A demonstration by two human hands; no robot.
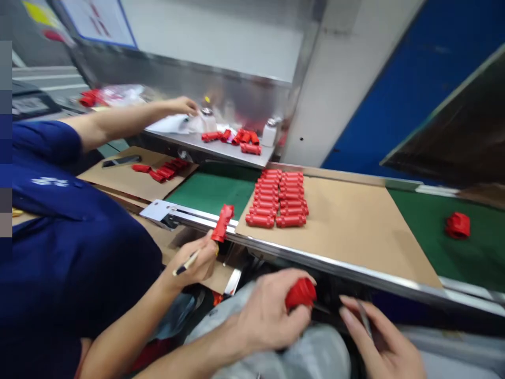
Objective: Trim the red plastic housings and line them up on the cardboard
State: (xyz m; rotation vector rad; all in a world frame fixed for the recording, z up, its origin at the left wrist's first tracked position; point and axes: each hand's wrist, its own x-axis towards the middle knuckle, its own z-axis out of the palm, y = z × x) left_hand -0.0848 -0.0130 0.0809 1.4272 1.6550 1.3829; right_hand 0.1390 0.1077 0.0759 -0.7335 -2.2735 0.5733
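Green belt (213, 192); L hand (268, 316) gripping red part (300, 293), R hand (379, 337) pinching metal tool (365, 318)

We look from the person's head, forward and down, with the view rolled so that the belt edge slants. The left hand (268, 321) and right hand (381, 337) sit very near us along the bottom edge. Just beyond the hands runs a green conveyor belt (465, 237), a steel shelf (221, 150) lies farther off, and a co-worker's blue sleeve (47, 142) fills the view left of the hands.
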